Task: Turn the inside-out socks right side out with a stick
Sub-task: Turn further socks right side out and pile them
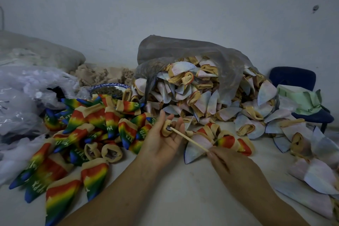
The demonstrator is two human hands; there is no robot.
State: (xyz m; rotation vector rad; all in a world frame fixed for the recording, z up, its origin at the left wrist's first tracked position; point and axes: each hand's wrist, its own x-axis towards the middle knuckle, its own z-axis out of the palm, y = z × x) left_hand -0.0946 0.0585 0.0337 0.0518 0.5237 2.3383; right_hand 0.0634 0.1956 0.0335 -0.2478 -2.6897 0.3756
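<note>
My left hand (pixel 163 139) is palm up at the centre and holds a small bunched sock (pixel 167 127) by its tan cuff between thumb and fingers. A thin wooden stick (pixel 189 139) runs from that sock's opening down to my right hand (pixel 225 161), which pinches its lower end. A heap of rainbow socks (pixel 88 130), right side out, lies to the left. Pale inside-out socks (pixel 194 95) spill from a grey plastic bag (pixel 183 53) behind my hands and spread to the right.
Crumpled clear plastic bags (pixel 27 97) lie at the far left. A blue-rimmed plate (pixel 108 88) with dark contents sits behind the rainbow pile. A blue chair (pixel 297 79) stands at the right, with a green cloth (pixel 300 101) on it. The white wall is close behind.
</note>
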